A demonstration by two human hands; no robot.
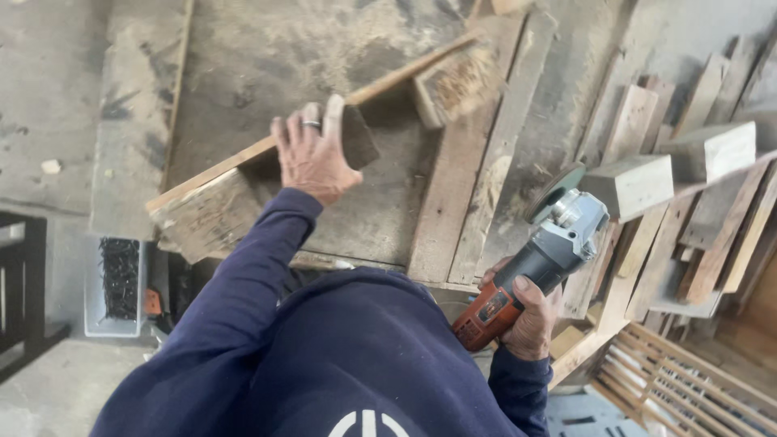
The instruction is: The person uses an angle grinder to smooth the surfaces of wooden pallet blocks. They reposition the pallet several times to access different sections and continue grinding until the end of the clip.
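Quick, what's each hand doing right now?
Left hand: closed around a dark block, resting on the long wooden strip.
Right hand: closed on the angle grinder.

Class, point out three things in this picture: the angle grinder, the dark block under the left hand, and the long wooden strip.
Angle grinder (pixel 538 267): head view, on its grey body.
Dark block (pixel 358 137): head view, on its exposed right side.
Long wooden strip (pixel 405 74): head view, on its upper stretch.

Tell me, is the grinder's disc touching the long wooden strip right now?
No. The angle grinder is held off to the side in the right hand, while the left hand rests on the wooden strip.
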